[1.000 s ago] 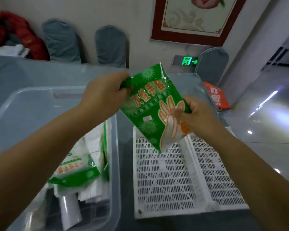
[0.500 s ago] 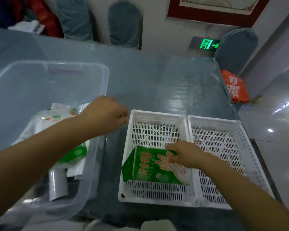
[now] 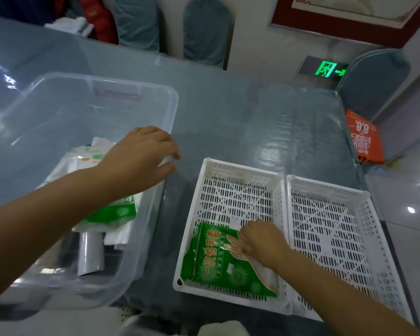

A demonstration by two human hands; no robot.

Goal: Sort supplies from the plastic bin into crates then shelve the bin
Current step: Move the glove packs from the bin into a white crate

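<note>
A clear plastic bin (image 3: 155, 98) stands on the left of the table with several packets (image 3: 112, 212) in it, green-and-white ones and a grey one. Two white slotted crates sit side by side to its right. The left crate (image 3: 238, 187) holds a green glove packet (image 3: 214, 260) lying flat at its near end. My right hand (image 3: 262, 241) rests on that packet's right part, fingers bent down onto it. The right crate (image 3: 330, 226) has nothing in it. My left hand (image 3: 143, 154) hovers over the bin's right wall, fingers loosely spread, holding nothing.
The table (image 3: 252, 122) has a glossy blue-grey cover. Covered chairs (image 3: 204, 32) line its far side, one more (image 3: 374, 78) at the right end. An orange bag (image 3: 364, 137) lies on the floor beyond the right edge. A white object (image 3: 218, 329) shows at the near edge.
The green packet went from both hands in the air down into the left crate. My left hand let go and moved back over the bin. My right hand stays on the packet.
</note>
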